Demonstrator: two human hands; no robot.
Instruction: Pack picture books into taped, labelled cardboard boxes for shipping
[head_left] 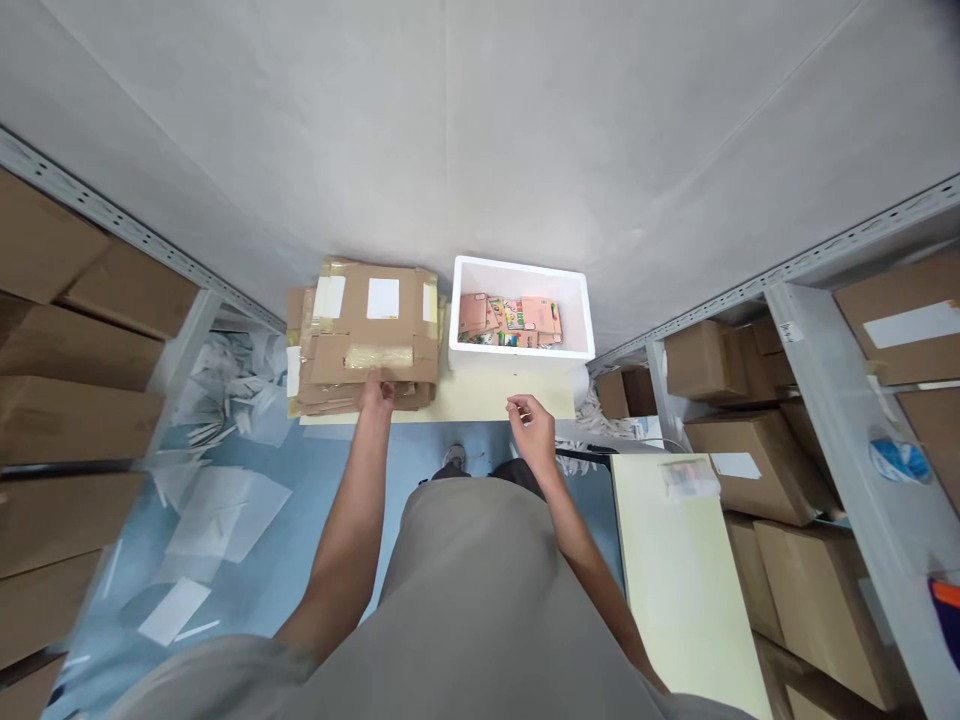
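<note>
A stack of flattened cardboard boxes (pixel 360 340) lies on the left of the pale yellow table (pixel 480 395), with white labels and strips of clear tape on the top one. My left hand (pixel 376 392) is at the stack's front edge, its fingers closed on the top flattened cardboard box; some fingertips are hidden. My right hand (pixel 534 430) hovers by the table's front edge, loosely curled, thumb and forefinger apart, with nothing visible in it. Beyond it stands a white foam box (pixel 525 352) holding several pink and colourful printed packets (pixel 536 315).
Shelves of brown cartons stand on the left (pixel 75 420) and right (pixel 757 465). A second pale table (pixel 682 570) is to my right, bearing a small clear packet (pixel 690 478). White sheets and plastic scraps (pixel 225 510) litter the blue floor. A grey-white wall (pixel 450 130) closes off the back.
</note>
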